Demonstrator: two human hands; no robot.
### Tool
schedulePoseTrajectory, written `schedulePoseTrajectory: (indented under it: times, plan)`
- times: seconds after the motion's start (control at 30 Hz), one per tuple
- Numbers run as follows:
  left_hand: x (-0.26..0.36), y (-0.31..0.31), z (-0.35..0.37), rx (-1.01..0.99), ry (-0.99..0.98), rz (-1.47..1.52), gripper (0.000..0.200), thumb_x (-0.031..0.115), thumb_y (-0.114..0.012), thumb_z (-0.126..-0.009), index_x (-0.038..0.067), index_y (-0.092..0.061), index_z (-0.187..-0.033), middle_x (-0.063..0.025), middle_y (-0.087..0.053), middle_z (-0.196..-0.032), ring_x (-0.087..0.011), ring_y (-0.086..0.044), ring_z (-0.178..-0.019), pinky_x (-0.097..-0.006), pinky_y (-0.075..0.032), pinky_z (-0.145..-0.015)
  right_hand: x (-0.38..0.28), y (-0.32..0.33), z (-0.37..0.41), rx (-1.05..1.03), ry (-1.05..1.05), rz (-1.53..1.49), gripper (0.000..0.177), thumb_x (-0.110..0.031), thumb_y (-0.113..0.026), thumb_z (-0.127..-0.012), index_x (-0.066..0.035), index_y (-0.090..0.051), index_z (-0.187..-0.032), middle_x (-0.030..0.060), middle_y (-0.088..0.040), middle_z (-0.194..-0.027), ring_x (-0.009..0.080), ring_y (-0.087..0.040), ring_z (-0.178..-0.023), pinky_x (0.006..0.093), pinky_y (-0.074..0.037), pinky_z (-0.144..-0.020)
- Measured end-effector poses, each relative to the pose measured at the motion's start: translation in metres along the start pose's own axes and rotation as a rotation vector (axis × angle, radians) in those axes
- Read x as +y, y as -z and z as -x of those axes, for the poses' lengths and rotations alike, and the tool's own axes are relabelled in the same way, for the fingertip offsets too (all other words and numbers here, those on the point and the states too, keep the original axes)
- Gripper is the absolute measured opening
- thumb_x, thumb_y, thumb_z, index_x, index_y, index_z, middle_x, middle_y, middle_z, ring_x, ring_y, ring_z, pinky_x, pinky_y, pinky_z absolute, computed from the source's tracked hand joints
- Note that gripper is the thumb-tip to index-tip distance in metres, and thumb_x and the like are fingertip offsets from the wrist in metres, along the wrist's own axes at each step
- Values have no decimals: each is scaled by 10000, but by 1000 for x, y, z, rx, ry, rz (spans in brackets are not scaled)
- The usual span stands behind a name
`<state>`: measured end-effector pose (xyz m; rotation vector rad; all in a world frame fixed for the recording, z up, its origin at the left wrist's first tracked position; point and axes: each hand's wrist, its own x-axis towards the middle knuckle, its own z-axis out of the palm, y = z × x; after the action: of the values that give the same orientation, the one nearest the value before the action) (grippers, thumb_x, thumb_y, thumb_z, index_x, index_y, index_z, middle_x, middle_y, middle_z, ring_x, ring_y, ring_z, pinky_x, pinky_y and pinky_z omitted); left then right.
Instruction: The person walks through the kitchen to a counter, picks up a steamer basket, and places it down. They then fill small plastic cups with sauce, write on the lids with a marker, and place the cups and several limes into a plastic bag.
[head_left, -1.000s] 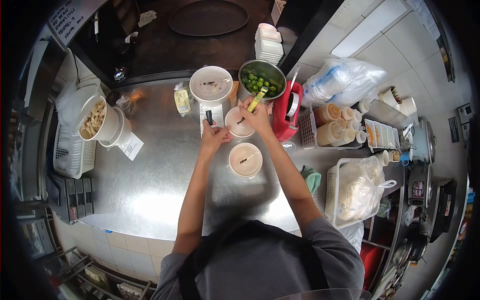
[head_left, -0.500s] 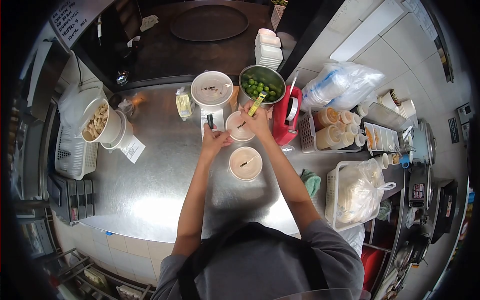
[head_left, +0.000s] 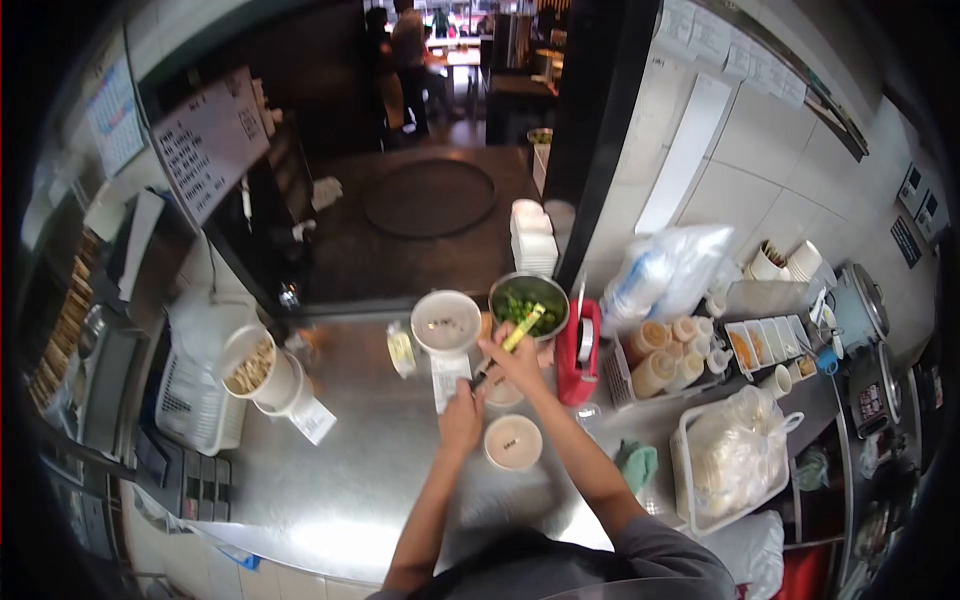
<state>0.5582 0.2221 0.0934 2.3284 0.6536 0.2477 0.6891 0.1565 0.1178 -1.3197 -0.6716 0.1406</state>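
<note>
Cap (head_left: 479,382), pinched in left hand (head_left: 461,420), now sits nearer yellow marker (head_left: 524,328) gripped by right hand (head_left: 514,366); writing seems paused.

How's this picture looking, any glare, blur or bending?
Head view: bright glare along the near edge of the metal counter; head view: the front tub and green fruit look softened by blur; head view: strong fisheye bending toward the sides, with black corners.
</note>
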Motion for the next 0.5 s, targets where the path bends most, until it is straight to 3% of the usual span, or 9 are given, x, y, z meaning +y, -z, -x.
schedulePoseTrajectory:
  times: [0.3,0.47,0.5]
  plan:
    - [20,15,18,53,-141,32,273,303,-404,-919,39,-371,-982,-254,-578,-801,-437,-559,-736,-515,-430,-613,-19,-2,17,-31,-30,-46,306,-61,-710,-728,-102,-422,-635,-65,-411,-587,17,-371,-524,178,-291,-460]
    - [28,20,27,108,-231,-24,280,313,-439,-906,43,-405,-969,-214,-571,-762,-399,-569,-692,-479,-446,-573,-28,0,34,-96,-57,-22,260,-78,-718,-723,-76,-465,-664,-48,-433,-628,25,-407,-561,178,-317,-485]
    - [31,23,31,128,-249,-37,280,315,-452,-901,43,-419,-961,-200,-568,-742,-386,-572,-673,-467,-450,-556,-32,0,38,-113,14,73,215,-85,-697,-745,-69,-483,-727,-38,-445,-652,34,-420,-576,180,-330,-499]
